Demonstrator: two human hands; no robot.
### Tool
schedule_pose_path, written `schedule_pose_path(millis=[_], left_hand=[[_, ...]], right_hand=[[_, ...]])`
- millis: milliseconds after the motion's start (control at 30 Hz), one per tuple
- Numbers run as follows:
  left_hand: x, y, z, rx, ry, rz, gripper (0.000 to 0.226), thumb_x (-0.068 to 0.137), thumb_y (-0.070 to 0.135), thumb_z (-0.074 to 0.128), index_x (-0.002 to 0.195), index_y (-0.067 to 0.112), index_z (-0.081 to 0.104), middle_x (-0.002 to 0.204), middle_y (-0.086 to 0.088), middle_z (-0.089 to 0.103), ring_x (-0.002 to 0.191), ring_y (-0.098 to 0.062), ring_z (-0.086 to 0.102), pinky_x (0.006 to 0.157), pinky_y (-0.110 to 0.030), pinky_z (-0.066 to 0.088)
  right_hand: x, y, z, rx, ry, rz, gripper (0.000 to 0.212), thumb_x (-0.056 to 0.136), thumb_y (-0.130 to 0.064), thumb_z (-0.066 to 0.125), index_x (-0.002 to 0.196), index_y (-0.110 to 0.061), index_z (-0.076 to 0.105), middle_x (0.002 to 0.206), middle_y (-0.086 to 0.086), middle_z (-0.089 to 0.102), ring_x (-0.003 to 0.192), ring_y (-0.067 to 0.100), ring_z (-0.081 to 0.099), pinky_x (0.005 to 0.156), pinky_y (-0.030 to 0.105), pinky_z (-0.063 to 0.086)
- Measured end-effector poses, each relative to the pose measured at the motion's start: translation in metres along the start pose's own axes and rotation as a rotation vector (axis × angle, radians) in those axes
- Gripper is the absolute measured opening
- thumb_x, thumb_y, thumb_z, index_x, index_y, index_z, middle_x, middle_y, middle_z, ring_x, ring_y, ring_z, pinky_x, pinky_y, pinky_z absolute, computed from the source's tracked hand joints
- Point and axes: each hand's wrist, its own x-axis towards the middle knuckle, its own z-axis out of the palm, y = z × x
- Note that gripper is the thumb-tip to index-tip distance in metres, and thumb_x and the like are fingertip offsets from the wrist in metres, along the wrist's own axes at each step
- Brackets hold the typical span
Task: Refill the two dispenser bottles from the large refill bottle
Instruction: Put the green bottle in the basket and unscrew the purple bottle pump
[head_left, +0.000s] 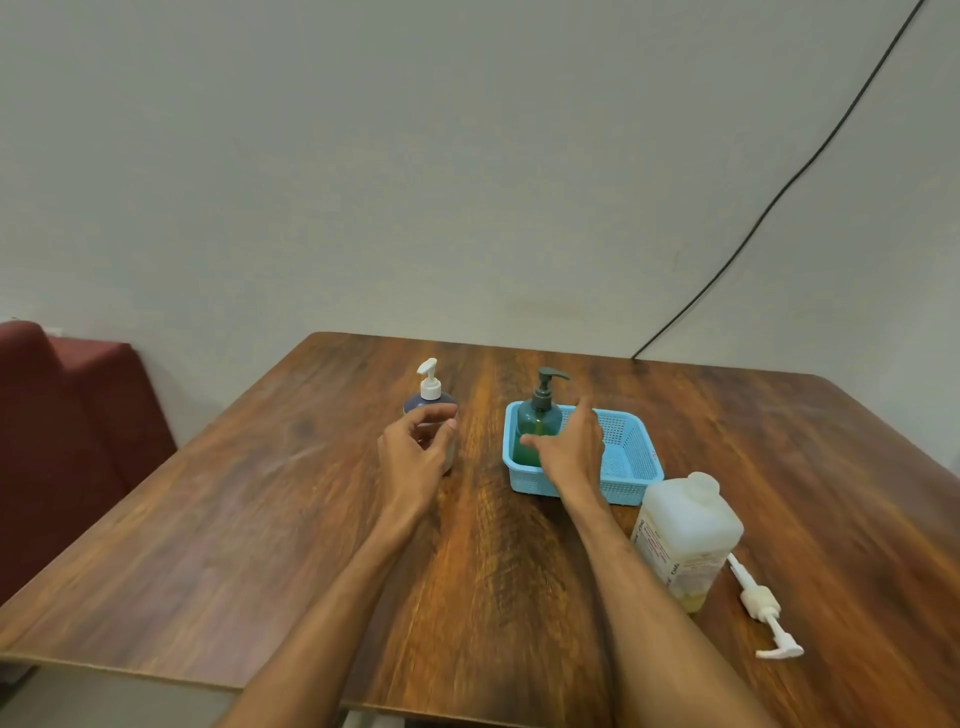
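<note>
Two dispenser bottles stood at the far middle of the desk (260, 519), both with pumps on. The blue bottle (430, 402), white pump, stood directly on the wood; the green bottle (538, 415), dark pump, stood in the left end of a light-blue basket (631, 452). The large refill bottle (685, 535) stood near right, just in front of the basket, neck open; its white pump (763, 605) lay beside it on the desk, presumably removed to allow pouring.

Left hand (415, 457) was curled part open around the near side of the blue bottle; whether the fingers touched it could not be told. Right hand (569, 447) was spread open over the basket beside the green bottle, thumb toward it, gripping nothing visible. Judgement: both hands were placed to take a dispenser each, pumps to come off before any filling.

Refill bottle label carried red print, too blurred to read. No brand legible on either dispenser.
</note>
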Motion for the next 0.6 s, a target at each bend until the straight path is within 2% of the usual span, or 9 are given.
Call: schedule_pose_path(millis=[133,233,333,400,500,533,600], left_hand=[[-0.002,-0.008,-0.007,0.051,0.172,0.002,0.015,0.088,0.011,0.070,0.103,0.014,0.071,0.098,0.003,0.071,0.089,-0.010,0.065,0.078,-0.034,0.059],[0.001,-0.017,-0.007,0.089,0.216,0.013,0.026,0.085,0.015,0.073,0.109,0.018,0.065,0.107,0.007,0.065,0.097,-0.010,0.062,0.087,-0.039,0.057],[0.010,-0.027,-0.002,0.150,0.148,-0.043,0.059,0.077,0.019,0.082,0.128,0.016,0.052,0.128,-0.001,0.055,0.116,-0.018,0.055,0.099,-0.040,0.050],[0.017,-0.035,0.001,0.181,0.068,-0.119,0.084,0.072,0.025,0.087,0.142,0.015,0.040,0.142,-0.007,0.045,0.128,-0.022,0.047,0.107,-0.040,0.044],[0.027,-0.049,0.006,0.159,-0.034,-0.197,0.107,0.067,0.028,0.091,0.150,0.014,0.026,0.148,-0.009,0.037,0.135,-0.024,0.040,0.110,-0.035,0.036],[0.030,-0.052,0.008,0.148,-0.061,-0.211,0.110,0.065,0.028,0.092,0.150,0.014,0.024,0.148,-0.008,0.038,0.135,-0.023,0.040,0.109,-0.033,0.036],[0.037,-0.058,0.010,0.126,-0.100,-0.223,0.107,0.066,0.026,0.091,0.150,0.015,0.025,0.144,-0.002,0.042,0.131,-0.019,0.043,0.104,-0.029,0.036]], right_hand=[[-0.032,-0.005,-0.008,0.057,0.175,-0.139,0.060,0.083,-0.015,0.080,0.133,-0.014,0.047,0.132,0.005,0.056,0.120,0.022,0.055,0.087,0.024,0.038],[-0.057,-0.005,-0.005,0.113,0.208,-0.238,0.053,0.084,-0.016,0.079,0.130,-0.018,0.052,0.127,-0.001,0.056,0.117,0.014,0.052,0.093,0.023,0.042],[-0.076,-0.002,-0.002,0.122,0.187,-0.306,0.047,0.085,-0.015,0.079,0.126,-0.017,0.057,0.125,-0.003,0.057,0.116,0.010,0.052,0.089,0.010,0.039],[-0.083,0.001,0.000,0.106,0.163,-0.330,0.040,0.086,-0.017,0.078,0.122,-0.017,0.060,0.123,-0.003,0.057,0.114,0.008,0.053,0.080,0.001,0.038],[-0.089,0.010,0.005,0.103,0.133,-0.344,0.028,0.086,-0.019,0.078,0.111,-0.019,0.066,0.119,-0.005,0.058,0.112,0.009,0.056,0.084,0.007,0.045],[-0.090,0.013,0.006,0.105,0.124,-0.348,0.026,0.085,-0.020,0.079,0.108,-0.020,0.066,0.116,-0.007,0.057,0.110,0.008,0.057,0.087,0.012,0.047],[-0.089,0.018,0.007,0.108,0.089,-0.343,0.023,0.085,-0.020,0.079,0.104,-0.022,0.066,0.112,-0.009,0.057,0.107,0.005,0.057,0.085,0.010,0.046]])
